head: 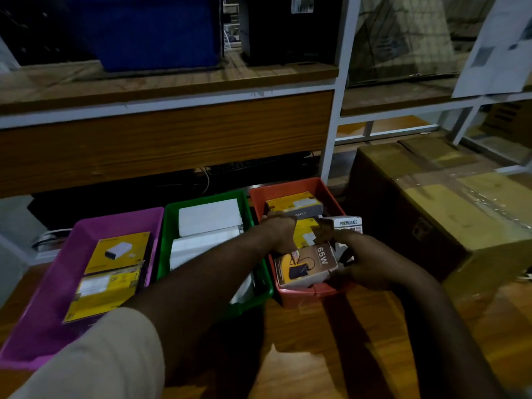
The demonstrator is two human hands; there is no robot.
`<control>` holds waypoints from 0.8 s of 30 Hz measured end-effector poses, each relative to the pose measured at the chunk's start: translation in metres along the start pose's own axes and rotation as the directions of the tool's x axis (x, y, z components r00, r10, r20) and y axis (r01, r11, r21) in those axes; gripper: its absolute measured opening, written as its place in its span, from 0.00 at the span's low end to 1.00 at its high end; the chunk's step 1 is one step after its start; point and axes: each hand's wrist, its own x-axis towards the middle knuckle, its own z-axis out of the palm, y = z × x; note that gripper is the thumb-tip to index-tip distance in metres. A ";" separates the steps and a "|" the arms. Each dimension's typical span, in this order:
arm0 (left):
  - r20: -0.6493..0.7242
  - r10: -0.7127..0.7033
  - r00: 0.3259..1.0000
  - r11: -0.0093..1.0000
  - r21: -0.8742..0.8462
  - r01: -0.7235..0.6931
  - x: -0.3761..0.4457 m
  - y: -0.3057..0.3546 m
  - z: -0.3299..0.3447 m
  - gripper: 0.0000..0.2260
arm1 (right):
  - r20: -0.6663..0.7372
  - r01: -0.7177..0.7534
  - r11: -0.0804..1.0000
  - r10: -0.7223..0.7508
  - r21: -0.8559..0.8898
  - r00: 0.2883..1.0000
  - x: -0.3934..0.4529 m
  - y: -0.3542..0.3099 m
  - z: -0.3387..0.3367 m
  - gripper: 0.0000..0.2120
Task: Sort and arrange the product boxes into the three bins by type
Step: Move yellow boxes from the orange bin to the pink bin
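bins: three sit side by side on the wooden floor (331, 355), purple bin (43, 321) at left, green bin (172, 226) in the middle, red bin (290, 187) at right.
purple bin contents: two flat yellow boxes (121, 249), one nearer me than the other.
green bin contents: white boxes (208, 216), stacked.
red bin contents: a yellow and grey box (293, 205) at the far end, a white portronics box (347, 224) at the right wall, a brown 65w box (306, 266) at the near end.
my left hand (280, 233): reaching into the red bin, fingers curled down among the boxes; i cannot tell what they grip.
my right hand (365, 262): wrapped around the right side of the 65w box, holding it tilted.
right of bins: a large taped carton (449, 197).
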 end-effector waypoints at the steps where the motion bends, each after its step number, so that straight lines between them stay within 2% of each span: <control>1: -0.005 -0.001 1.000 1.000 -0.014 0.001 0.000 -0.001 -0.008 0.34 | -0.002 0.001 1.000 -0.001 0.001 1.000 0.001 0.002 0.001 0.35; 4: -0.050 0.041 0.998 0.991 -0.125 -0.047 -0.001 -0.006 -0.034 0.41 | 0.016 0.015 1.000 -0.015 -0.004 1.000 0.006 0.005 0.008 0.35; 7: -0.138 0.060 0.989 0.986 -0.145 -0.081 -0.010 -0.018 -0.057 0.41 | -0.001 0.019 0.997 -0.019 -0.078 1.000 0.014 0.005 0.015 0.34; 10: -0.222 0.040 0.974 0.965 -0.243 -0.095 -0.020 -0.038 -0.068 0.36 | -0.023 0.058 0.952 -0.068 -0.299 0.997 0.023 0.009 0.027 0.24; 13: -0.264 -0.051 0.963 0.903 -0.424 -0.069 -0.028 -0.062 -0.067 0.39 | -0.129 0.033 0.962 -0.070 -0.270 0.989 0.022 0.003 0.032 0.15; 15: -0.318 -0.108 0.942 0.802 -0.588 -0.106 -0.035 -0.076 -0.057 0.39 | -0.230 0.017 0.962 -0.083 -0.274 0.970 0.024 -0.006 0.031 0.12; 17: -0.362 -0.188 0.913 0.646 -0.746 -0.163 -0.044 -0.085 -0.045 0.38 | -0.289 0.051 0.963 -0.129 -0.265 0.949 0.030 -0.017 0.028 0.11; 20: -0.386 -0.302 0.872 0.463 -0.858 -0.220 -0.060 -0.095 -0.032 0.32 | -0.420 0.145 0.970 -0.216 -0.194 0.882 0.052 -0.038 0.021 0.07; 22: -0.394 -0.347 0.851 0.404 -0.882 -0.243 -0.068 -0.102 -0.025 0.29 | -0.441 0.120 0.968 -0.208 -0.218 0.873 0.080 -0.044 0.015 0.13; 24: -0.398 -0.378 0.836 0.380 -0.890 -0.252 -0.072 -0.110 -0.018 0.29 | -0.338 0.056 0.955 -0.158 -0.292 0.928 0.117 -0.041 0.016 0.22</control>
